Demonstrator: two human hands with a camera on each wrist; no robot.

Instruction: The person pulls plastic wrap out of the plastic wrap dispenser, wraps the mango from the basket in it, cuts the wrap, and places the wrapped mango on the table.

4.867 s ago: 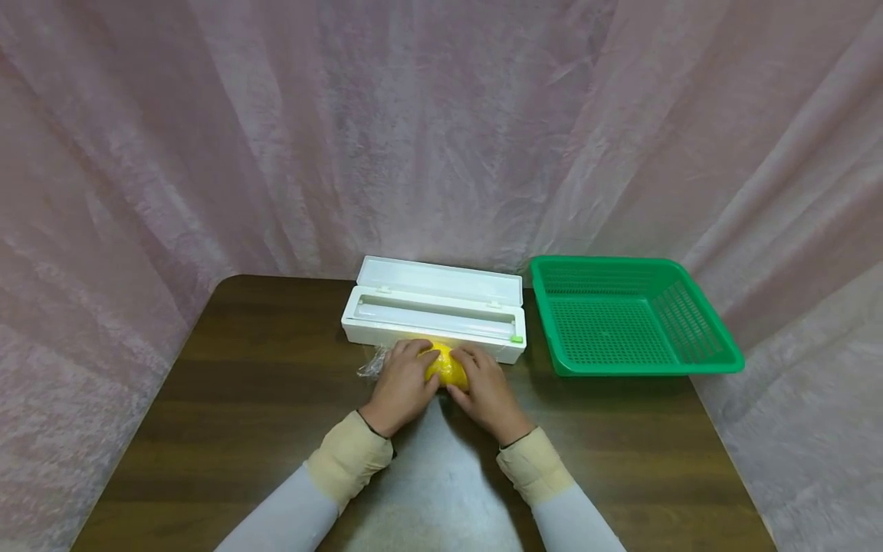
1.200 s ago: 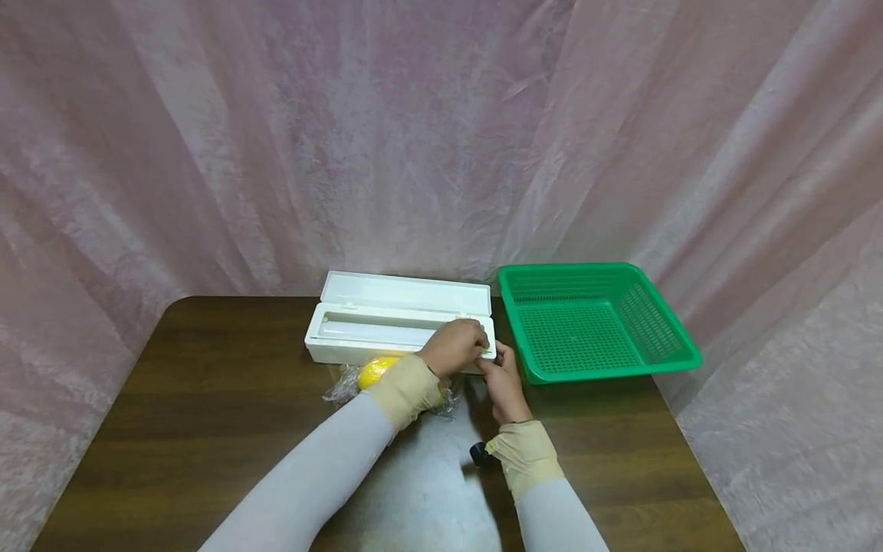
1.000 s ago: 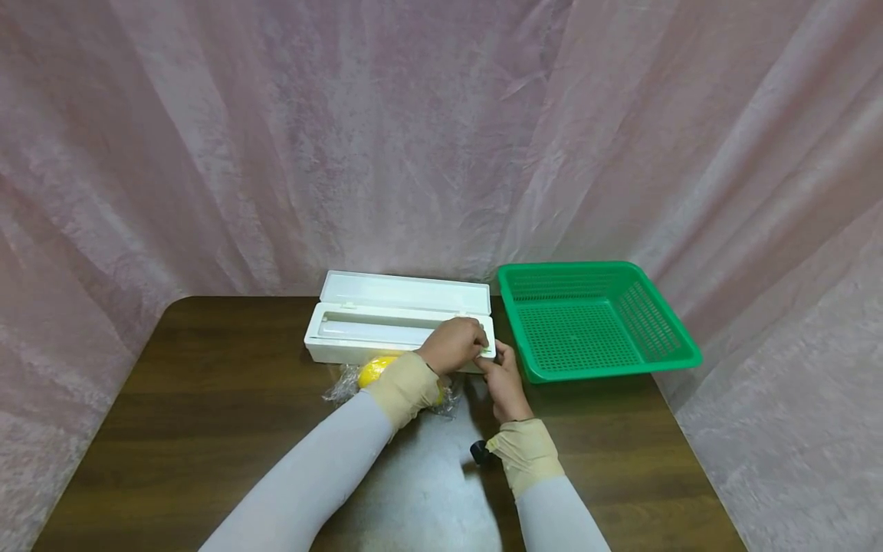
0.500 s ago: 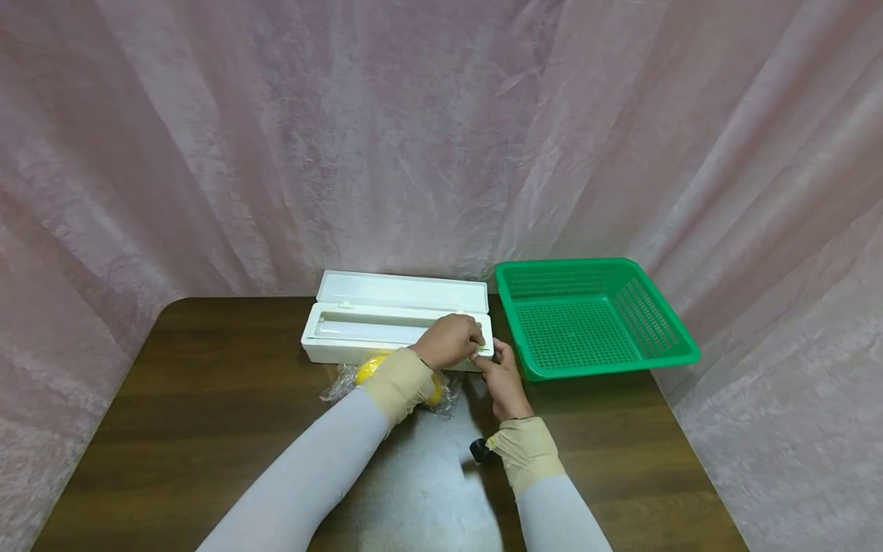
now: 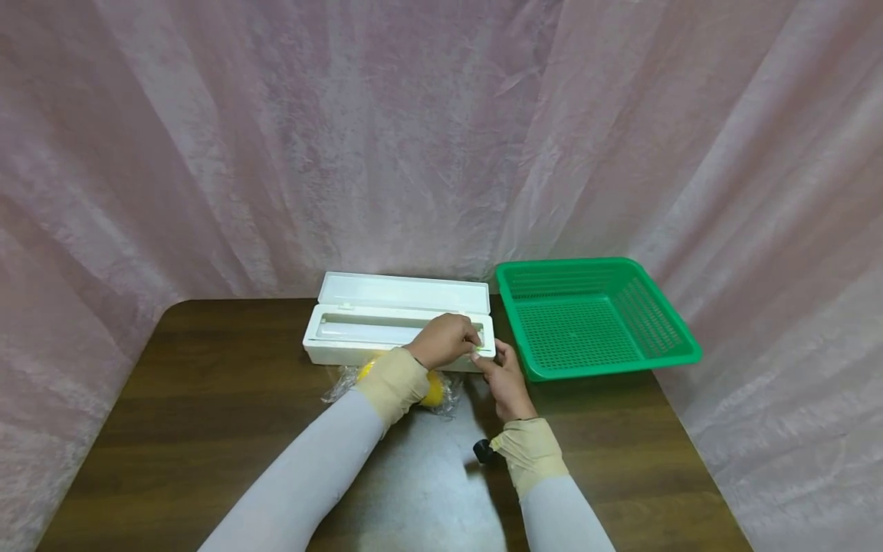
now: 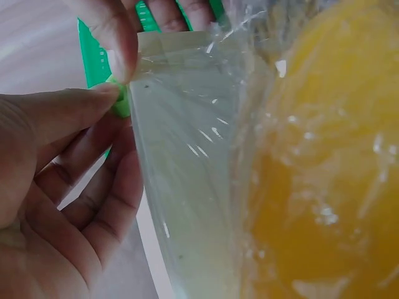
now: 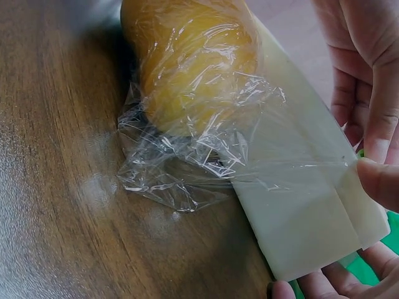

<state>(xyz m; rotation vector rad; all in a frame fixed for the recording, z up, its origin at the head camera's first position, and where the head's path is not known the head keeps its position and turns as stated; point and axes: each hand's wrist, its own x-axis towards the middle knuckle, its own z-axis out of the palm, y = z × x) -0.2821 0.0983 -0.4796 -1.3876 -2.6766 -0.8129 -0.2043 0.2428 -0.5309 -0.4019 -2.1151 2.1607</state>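
A white cling film dispenser point(image 5: 338, 353) lies with its lid up and a white roll inside. My left hand point(image 5: 444, 340) pinches the small green slider cutter point(image 6: 122, 103) near the dispenser's right end, thumb against index finger. My right hand point(image 5: 507, 383) grips that end, thumb on the front top edge and fingers round the far side. Against the dispenser's front sits a yellow, rounded, fruit-like thing point(image 7: 193, 68) wrapped in cling film point(image 7: 218, 156). The film runs from it, stretched and wrinkled, up to the dispenser's edge. My left wrist partly covers it in the head view.
A green perforated plastic basket point(image 5: 576, 326) stands close to the dispenser's right end. All of it rests on a dark wooden table point(image 5: 207, 414). Pink curtains point(image 5: 400, 138) hang behind. A small black wrist camera point(image 5: 483, 451) sticks out from my right wrist.
Both hands have gone from the wrapped yellow thing to the dispenser's right end. Over the last second, my left hand has slid the green slider slightly left while my right hand stays at the end.
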